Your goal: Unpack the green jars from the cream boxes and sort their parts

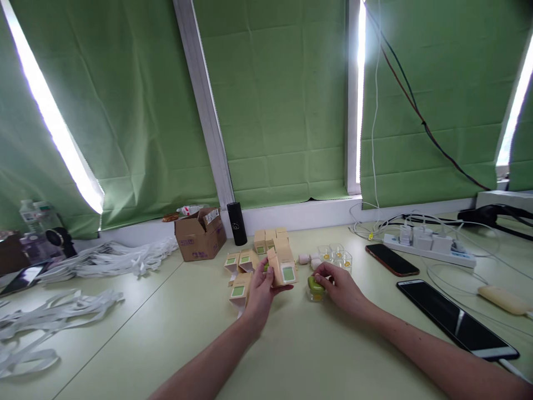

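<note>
My left hand (263, 286) is closed around a small tan cardboard box (288, 273) with a green label, tilted above the table. A bit of something green shows by its fingertips; what it is I cannot make out. To the right, my right hand (339, 284) pinches the green top (316, 285) of a small clear jar (315, 297) at the table surface. Behind that hand are several clear jars (345, 261) with yellow spots inside. Small pale pink pieces (305, 259) lie between the hands. More small tan boxes (239, 291) stand to the left and behind my left hand.
A brown carton (202, 239) and a black cylinder (237, 224) stand at the back. White straps (112, 261) lie left. On the right are two phones (456, 316) (391, 259), a power strip (433, 250) with chargers, loose cables and a yellowish block (503, 300).
</note>
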Action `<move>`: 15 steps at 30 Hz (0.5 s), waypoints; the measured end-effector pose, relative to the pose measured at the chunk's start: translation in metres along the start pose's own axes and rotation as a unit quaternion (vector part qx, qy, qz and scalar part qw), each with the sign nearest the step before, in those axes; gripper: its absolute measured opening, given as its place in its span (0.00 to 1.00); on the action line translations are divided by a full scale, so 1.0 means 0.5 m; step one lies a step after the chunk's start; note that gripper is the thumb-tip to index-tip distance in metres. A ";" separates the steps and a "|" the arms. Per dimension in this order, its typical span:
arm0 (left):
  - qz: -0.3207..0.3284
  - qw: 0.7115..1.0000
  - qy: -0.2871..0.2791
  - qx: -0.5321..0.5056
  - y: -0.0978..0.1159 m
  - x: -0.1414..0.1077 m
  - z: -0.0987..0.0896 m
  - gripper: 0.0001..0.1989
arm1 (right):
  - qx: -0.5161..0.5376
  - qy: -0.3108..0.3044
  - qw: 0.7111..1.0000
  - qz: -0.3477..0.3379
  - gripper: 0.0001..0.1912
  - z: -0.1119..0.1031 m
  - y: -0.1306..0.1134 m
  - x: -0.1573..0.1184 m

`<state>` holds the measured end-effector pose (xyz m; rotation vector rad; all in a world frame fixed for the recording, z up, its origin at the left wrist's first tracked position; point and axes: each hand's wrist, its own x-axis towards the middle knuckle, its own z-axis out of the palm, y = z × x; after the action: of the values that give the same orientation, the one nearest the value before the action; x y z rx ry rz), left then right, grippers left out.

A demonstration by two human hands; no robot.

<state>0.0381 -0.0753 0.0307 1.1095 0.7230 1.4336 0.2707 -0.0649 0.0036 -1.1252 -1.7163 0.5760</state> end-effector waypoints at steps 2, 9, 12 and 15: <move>-0.020 0.999 -0.002 -0.031 -0.001 -0.003 0.000 0.25 | -0.007 0.000 1.000 -0.002 0.13 0.001 -0.004 -0.002; -0.048 0.996 -0.012 -0.076 -0.002 -0.002 0.000 0.20 | -0.027 -0.003 0.999 -0.018 0.12 -0.003 -0.011 -0.004; -0.045 0.996 -0.021 -0.073 0.004 -0.005 0.005 0.20 | -0.037 0.028 0.998 -0.047 0.14 -0.008 -0.025 -0.002; -0.037 0.996 -0.031 -0.072 0.006 -0.009 0.008 0.23 | -0.016 0.025 0.998 -0.053 0.16 -0.009 -0.054 0.004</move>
<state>0.0403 -0.0807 0.0339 1.0007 0.6008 1.3599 0.2632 -0.0761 0.0276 -1.0560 -1.7368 0.4525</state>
